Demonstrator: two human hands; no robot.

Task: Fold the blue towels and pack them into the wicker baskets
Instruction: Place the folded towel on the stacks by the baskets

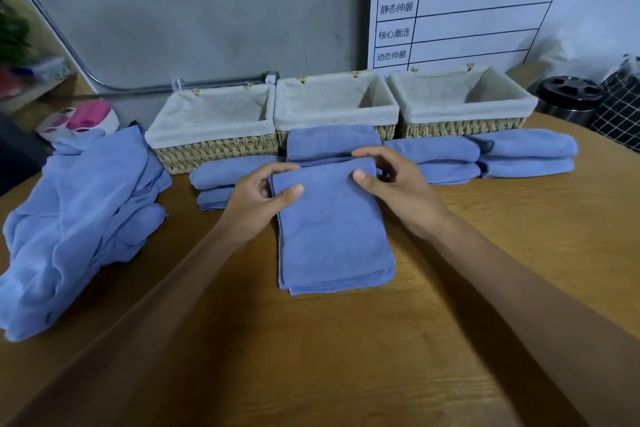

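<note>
Head | towel (332, 229) mid-table, long axis running away toward baskets (337, 104) | left hand (263, 198) and right hand (398, 184) each pinch a far corner | both equally near; near edge free

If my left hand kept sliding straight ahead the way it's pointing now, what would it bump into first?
Your left hand points forward and rightward, gripping the towel being folded. Past that, it would probably meet the folded towel lying before the middle basket; depth is uncertain.
</note>
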